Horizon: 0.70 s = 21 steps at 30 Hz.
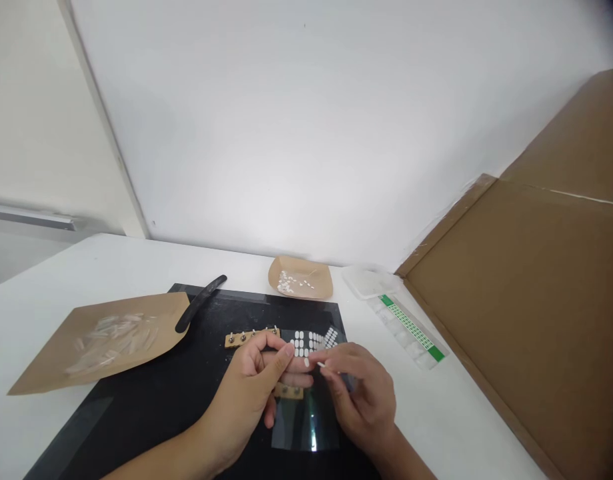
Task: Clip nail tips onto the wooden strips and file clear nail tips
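Note:
My left hand (251,383) pinches a clear sheet between thumb and fingers. Rows of small white oval tabs (300,343) are stuck on that sheet, and one loose-looking oval sits near my left fingertips. Close beside it, my right hand (364,387) is closed with thumb and index finger on a small white piece (321,364), too small to make out fully. Behind my left hand lies a wooden strip (234,341) with several metal studs and pale pegs. A second bit of studded strip (289,392) shows below my fingers.
A glossy black mat (161,413) covers the white table. To the left, a brown paper tray (41,360) holds clear nail-like tips, with a black curved file (201,303) at its edge. Behind stand a small brown tray (324,283) with white bits and a green-marked clear packet (411,327).

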{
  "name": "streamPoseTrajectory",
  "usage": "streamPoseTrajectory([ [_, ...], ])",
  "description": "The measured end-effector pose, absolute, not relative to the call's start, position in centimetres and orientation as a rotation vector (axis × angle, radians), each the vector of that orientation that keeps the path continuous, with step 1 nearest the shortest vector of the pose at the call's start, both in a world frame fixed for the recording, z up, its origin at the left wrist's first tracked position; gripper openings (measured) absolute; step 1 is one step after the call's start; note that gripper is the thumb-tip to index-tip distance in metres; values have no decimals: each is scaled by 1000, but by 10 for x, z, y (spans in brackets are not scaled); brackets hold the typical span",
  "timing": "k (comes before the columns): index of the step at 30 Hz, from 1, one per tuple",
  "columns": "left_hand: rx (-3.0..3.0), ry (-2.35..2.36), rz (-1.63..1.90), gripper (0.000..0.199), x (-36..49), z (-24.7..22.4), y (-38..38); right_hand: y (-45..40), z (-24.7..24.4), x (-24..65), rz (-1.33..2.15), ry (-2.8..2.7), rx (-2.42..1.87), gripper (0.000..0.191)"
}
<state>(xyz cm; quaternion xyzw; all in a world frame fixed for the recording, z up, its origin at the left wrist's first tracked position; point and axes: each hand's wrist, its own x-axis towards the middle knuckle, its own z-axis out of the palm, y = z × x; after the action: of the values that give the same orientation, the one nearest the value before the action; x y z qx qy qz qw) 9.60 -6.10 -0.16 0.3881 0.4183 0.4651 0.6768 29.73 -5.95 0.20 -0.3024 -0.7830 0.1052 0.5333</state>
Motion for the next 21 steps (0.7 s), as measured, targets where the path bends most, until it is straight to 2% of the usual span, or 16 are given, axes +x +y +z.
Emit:
streamPoseTrajectory([
  [5,864,948,1003,50,95,-1,-60,-53,1,297,436,-1522,-1018,8],
  [10,875,945,969,52,95,-2,-59,-47,5,294,935,-1333,-1139,27],
  [14,888,944,964,54,95,-1,-57,-48,1,291,1283,-1247,-1070,31],
  [17,911,953,953,53,95,-3,-57,-48,-1,290,1315,-1231,-1064,34],
  [21,1130,988,921,46,92,-4,-54,-43,1,298,1131,-1370,-1227,39],
])
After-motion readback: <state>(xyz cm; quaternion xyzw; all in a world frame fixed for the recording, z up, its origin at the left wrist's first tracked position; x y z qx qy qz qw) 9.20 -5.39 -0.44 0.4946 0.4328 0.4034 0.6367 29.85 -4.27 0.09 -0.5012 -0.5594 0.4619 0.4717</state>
